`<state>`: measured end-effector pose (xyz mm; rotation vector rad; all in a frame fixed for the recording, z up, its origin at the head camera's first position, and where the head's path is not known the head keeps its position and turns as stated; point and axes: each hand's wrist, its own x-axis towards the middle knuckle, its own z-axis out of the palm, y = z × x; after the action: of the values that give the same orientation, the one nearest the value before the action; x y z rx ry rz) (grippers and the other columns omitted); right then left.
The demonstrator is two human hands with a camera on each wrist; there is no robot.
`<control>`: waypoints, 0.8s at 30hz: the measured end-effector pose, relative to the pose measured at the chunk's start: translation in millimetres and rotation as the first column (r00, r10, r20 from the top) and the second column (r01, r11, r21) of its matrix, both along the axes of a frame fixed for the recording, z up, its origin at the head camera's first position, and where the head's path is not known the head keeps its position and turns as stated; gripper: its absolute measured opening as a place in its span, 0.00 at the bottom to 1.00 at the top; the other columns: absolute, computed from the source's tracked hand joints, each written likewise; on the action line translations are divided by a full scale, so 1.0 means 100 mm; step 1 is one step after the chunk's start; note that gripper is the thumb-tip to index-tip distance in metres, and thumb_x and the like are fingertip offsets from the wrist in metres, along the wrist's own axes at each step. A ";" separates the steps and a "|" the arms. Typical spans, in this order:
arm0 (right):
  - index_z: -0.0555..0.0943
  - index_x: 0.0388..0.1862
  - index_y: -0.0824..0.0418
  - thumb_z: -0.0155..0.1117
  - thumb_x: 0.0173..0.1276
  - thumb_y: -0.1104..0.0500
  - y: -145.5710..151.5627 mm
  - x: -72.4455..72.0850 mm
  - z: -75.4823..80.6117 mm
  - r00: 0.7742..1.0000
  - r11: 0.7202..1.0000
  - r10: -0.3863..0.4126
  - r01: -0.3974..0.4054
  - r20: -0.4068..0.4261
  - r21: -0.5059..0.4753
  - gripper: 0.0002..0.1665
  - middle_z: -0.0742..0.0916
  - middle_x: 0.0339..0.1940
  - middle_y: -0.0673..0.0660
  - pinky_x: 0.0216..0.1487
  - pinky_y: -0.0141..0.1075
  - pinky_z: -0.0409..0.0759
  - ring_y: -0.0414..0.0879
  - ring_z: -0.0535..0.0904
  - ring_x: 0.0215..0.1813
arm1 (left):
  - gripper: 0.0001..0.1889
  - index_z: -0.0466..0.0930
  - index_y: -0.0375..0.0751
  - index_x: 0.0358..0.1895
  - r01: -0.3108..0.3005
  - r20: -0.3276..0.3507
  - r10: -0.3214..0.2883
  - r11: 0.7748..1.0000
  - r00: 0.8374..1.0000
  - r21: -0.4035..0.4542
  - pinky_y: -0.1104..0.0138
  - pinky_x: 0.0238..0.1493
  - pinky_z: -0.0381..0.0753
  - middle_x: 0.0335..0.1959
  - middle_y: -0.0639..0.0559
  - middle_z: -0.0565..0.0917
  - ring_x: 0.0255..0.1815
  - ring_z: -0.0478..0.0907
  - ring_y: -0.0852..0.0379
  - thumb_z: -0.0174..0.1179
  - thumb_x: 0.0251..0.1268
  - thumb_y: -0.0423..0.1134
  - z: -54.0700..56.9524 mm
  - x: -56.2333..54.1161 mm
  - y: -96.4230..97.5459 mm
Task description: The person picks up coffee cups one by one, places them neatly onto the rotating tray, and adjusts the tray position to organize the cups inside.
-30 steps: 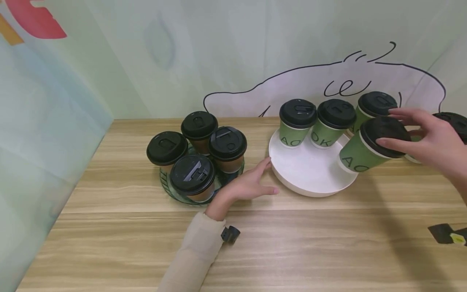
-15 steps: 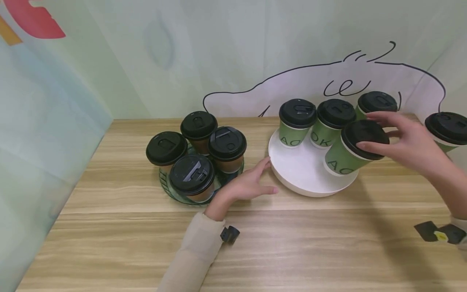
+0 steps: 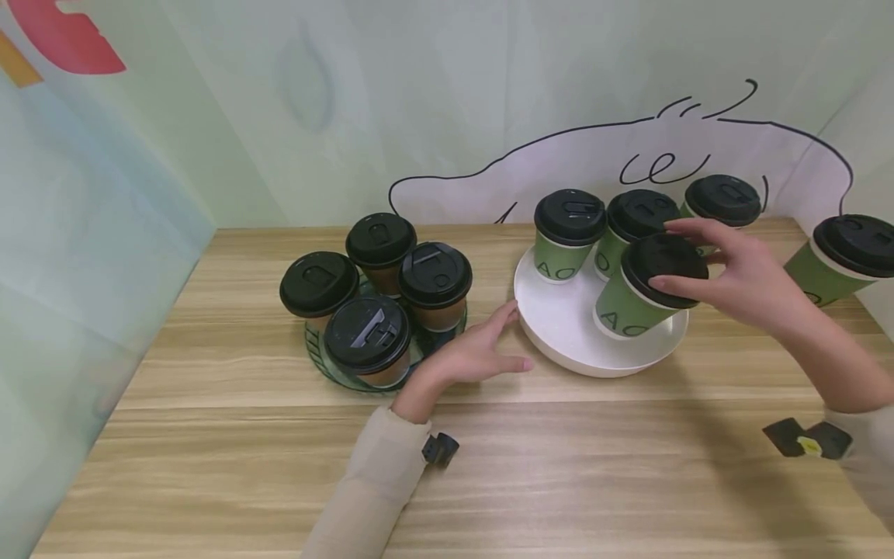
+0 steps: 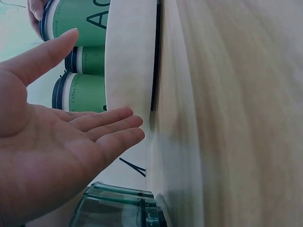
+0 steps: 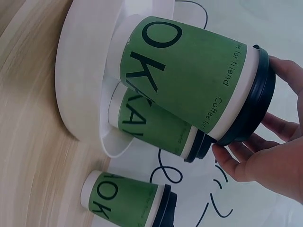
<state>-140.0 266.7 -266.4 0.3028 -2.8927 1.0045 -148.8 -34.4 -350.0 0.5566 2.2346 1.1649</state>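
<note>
Left of frame centre, I find four lidded brown cups [image 3: 369,334] on a green glass plate [image 3: 319,359]. Mid-frame, the left hand [image 3: 478,353], fingers extended, holds nothing, fingertips at the wall of a white tray [image 3: 567,322]. Right of centre, two green cups [image 3: 562,252] stand inside the tray; the right hand [image 3: 743,283] pinches a third green cup [image 3: 630,304] by its lid [image 3: 656,264], tilted over the tray. Further right, two more cups [image 3: 848,256] stand outside it.
</note>
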 end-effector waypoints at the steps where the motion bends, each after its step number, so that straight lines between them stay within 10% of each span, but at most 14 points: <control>1: 0.69 0.62 0.60 0.72 0.53 0.57 -0.02 0.00 0.00 1.000 1.000 0.003 -0.003 0.004 0.000 0.37 0.73 0.58 0.63 0.45 0.34 0.65 0.56 0.69 0.53 | 0.46 0.38 0.43 0.73 0.001 0.000 -0.001 1.000 1.000 0.001 0.60 0.67 0.51 0.71 0.44 0.53 0.70 0.49 0.53 0.61 0.59 0.41 0.00 0.00 0.00; 10: 0.67 0.63 0.59 0.71 0.53 0.54 -0.14 -0.04 -0.01 0.999 1.000 0.015 -0.015 0.047 -0.011 0.39 0.73 0.58 0.65 0.47 0.53 0.67 0.63 0.69 0.54 | 0.46 0.38 0.44 0.73 0.003 -0.004 -0.003 1.000 1.000 -0.007 0.60 0.67 0.51 0.71 0.45 0.53 0.70 0.49 0.53 0.61 0.59 0.42 -0.01 -0.01 0.00; 24: 0.66 0.64 0.61 0.71 0.54 0.53 -0.31 -0.10 -0.01 0.996 0.999 0.041 -0.040 0.081 -0.010 0.40 0.72 0.59 0.66 0.49 0.56 0.67 0.65 0.68 0.55 | 0.46 0.38 0.44 0.73 0.009 0.002 -0.009 1.000 1.000 -0.001 0.60 0.68 0.50 0.71 0.45 0.52 0.70 0.48 0.53 0.61 0.59 0.42 -0.01 -0.01 0.00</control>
<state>-150.0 235.7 -267.4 0.3286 -2.9656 1.0593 -149.4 -34.7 -351.0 0.5648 2.2284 1.1591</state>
